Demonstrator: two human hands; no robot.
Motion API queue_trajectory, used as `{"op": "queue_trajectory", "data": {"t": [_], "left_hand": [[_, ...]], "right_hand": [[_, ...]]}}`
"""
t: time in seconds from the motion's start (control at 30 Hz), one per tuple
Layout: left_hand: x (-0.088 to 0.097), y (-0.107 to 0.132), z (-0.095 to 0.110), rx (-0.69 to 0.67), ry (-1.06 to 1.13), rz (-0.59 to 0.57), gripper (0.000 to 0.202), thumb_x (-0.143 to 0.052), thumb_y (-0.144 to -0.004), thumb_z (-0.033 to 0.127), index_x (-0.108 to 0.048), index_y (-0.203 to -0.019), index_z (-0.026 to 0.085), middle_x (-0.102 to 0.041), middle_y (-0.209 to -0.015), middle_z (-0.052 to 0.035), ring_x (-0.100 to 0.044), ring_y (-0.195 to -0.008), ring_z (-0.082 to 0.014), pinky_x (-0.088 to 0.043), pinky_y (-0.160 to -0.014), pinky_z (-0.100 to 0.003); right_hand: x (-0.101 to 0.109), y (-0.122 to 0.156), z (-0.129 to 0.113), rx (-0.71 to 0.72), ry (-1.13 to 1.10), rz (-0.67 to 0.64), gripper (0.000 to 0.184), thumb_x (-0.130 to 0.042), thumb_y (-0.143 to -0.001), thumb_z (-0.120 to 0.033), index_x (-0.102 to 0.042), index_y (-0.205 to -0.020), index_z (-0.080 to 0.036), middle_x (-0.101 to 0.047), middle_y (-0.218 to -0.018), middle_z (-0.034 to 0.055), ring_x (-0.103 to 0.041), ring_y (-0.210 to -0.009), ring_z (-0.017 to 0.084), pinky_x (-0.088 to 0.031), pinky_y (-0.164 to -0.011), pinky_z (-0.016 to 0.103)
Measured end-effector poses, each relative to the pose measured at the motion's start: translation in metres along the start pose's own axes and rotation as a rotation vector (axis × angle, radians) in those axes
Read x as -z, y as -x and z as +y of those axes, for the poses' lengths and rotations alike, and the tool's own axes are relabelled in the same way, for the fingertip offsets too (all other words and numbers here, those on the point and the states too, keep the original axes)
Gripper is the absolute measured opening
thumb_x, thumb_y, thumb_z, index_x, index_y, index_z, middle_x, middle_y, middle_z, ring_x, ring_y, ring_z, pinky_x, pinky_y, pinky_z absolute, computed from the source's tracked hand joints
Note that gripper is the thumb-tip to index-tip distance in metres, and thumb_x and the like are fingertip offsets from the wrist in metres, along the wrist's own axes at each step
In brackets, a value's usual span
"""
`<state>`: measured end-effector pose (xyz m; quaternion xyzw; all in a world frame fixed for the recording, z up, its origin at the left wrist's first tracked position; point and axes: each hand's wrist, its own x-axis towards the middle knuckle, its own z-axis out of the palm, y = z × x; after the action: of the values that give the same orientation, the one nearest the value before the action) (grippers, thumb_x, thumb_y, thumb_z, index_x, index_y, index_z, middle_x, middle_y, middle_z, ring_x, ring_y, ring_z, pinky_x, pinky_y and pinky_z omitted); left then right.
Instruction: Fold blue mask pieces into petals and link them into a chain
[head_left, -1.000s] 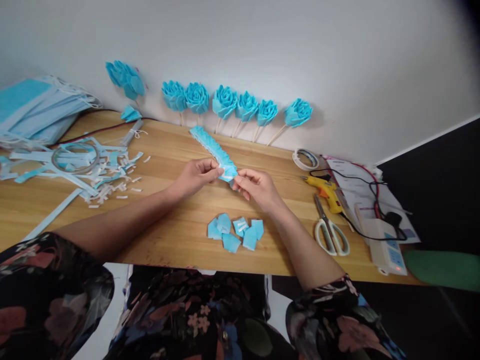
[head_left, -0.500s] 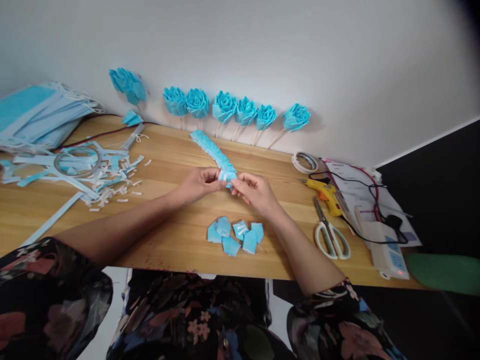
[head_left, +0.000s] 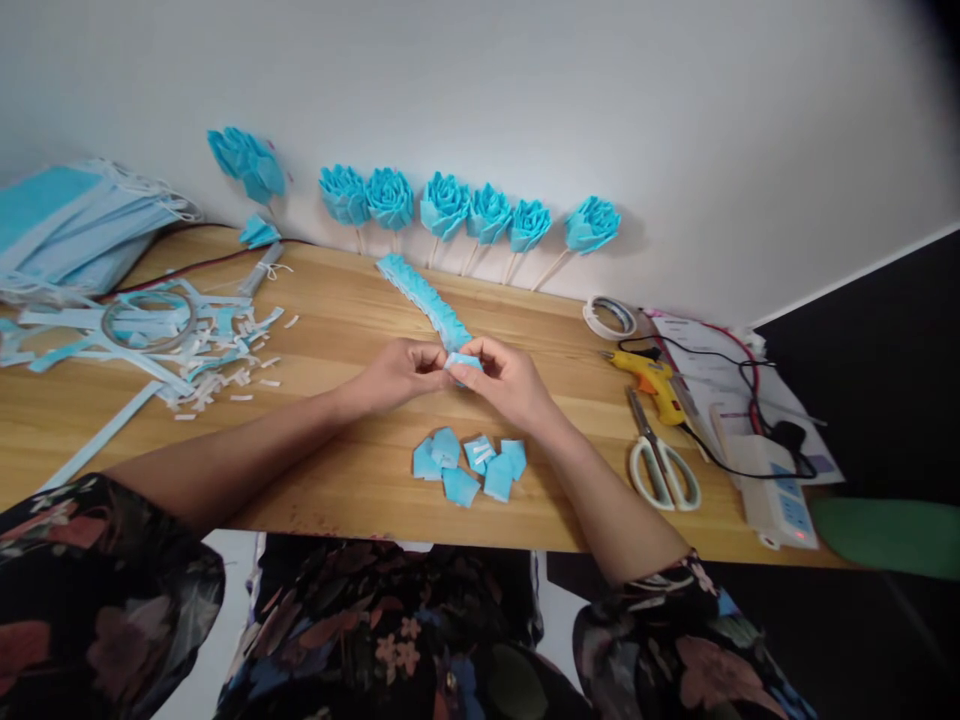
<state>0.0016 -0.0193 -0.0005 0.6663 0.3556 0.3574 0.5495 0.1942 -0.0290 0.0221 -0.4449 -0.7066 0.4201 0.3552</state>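
Blue folded piece (head_left: 464,361) pinched between left hand (head_left: 399,376) and right hand (head_left: 510,380), both curled nearly closed, pleated strip (head_left: 424,297) beyond.

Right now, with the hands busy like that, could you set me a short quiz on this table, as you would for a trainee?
1. True or false: the scissors and the glue gun both lie to the right of the right hand.
2. What does the right hand hold under its thumb?
3. Fill the gap: the flowers are lined up along the ____.

Key:
1. True.
2. A small blue piece.
3. Wall.
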Motion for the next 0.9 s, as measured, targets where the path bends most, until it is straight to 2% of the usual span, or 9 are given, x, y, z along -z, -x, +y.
{"op": "queue_trajectory", "data": {"t": [0.13,0.23,0.4,0.57,0.77,0.83,0.9], "left_hand": [[-0.003,0.002,0.002,-0.052,-0.048,-0.037,0.034,-0.069,-0.08,0.04,-0.052,-0.063,0.016,-0.044,-0.06,0.0042,-0.04,-0.057,-0.0083,-0.031,-0.055,-0.023],[0.0,0.001,0.003,-0.056,-0.036,-0.061,0.032,-0.069,-0.079,0.039,-0.052,-0.064,0.016,-0.047,-0.061,0.0035,-0.042,-0.057,-0.0085,-0.032,-0.055,-0.023],[0.008,-0.005,0.003,-0.035,0.077,0.057,0.037,-0.073,-0.075,0.042,-0.05,-0.063,0.016,-0.048,-0.059,0.0035,-0.041,-0.056,-0.0081,-0.032,-0.055,-0.023],[0.011,-0.006,0.004,-0.004,0.108,0.103,0.035,-0.074,-0.073,0.042,-0.052,-0.063,0.016,-0.049,-0.057,0.0032,-0.04,-0.054,-0.0077,-0.03,-0.053,-0.022],[0.011,-0.008,0.0,-0.002,0.089,0.143,0.032,-0.071,-0.076,0.042,-0.055,-0.065,0.016,-0.052,-0.059,0.0026,-0.044,-0.054,-0.0085,-0.035,-0.054,-0.023],[0.012,-0.008,0.0,-0.044,0.1,0.228,0.027,-0.069,-0.079,0.042,-0.06,-0.075,0.017,-0.055,-0.063,0.0024,-0.047,-0.056,-0.0092,-0.037,-0.055,-0.023],[0.011,-0.007,0.004,-0.122,0.081,0.365,0.024,-0.068,-0.082,0.041,-0.06,-0.082,0.018,-0.055,-0.065,0.003,-0.046,-0.056,-0.0092,-0.037,-0.055,-0.023]], "right_hand": [[-0.005,0.002,0.001,0.022,0.024,0.013,0.03,-0.061,-0.087,-0.046,-0.061,-0.073,-0.02,-0.056,-0.065,-0.0027,-0.046,-0.06,0.01,-0.036,-0.06,0.026],[-0.001,0.0,0.005,-0.009,-0.074,-0.01,0.04,-0.057,-0.088,-0.056,-0.06,-0.07,-0.02,-0.055,-0.063,-0.0023,-0.048,-0.06,0.011,-0.039,-0.059,0.026],[0.008,-0.006,0.007,-0.107,-0.247,0.0,0.055,-0.056,-0.081,-0.072,-0.066,-0.078,-0.019,-0.067,-0.074,0.0043,-0.058,-0.066,0.014,-0.047,-0.06,0.027],[0.008,-0.006,0.004,-0.107,-0.191,-0.013,0.04,-0.069,-0.077,-0.059,-0.066,-0.076,-0.019,-0.067,-0.073,0.0022,-0.054,-0.062,0.011,-0.045,-0.059,0.025],[0.006,-0.006,0.006,-0.077,-0.115,0.018,0.03,-0.067,-0.079,-0.048,-0.064,-0.072,-0.019,-0.064,-0.068,0.0005,-0.049,-0.058,0.01,-0.041,-0.057,0.025],[0.005,-0.006,0.007,-0.061,-0.105,0.076,0.029,-0.067,-0.079,-0.046,-0.064,-0.071,-0.019,-0.063,-0.067,0.0001,-0.049,-0.057,0.01,-0.041,-0.057,0.025],[0.004,-0.006,0.007,-0.049,-0.085,0.154,0.027,-0.066,-0.079,-0.045,-0.064,-0.071,-0.02,-0.063,-0.066,-0.0002,-0.049,-0.057,0.011,-0.04,-0.057,0.025]]}}
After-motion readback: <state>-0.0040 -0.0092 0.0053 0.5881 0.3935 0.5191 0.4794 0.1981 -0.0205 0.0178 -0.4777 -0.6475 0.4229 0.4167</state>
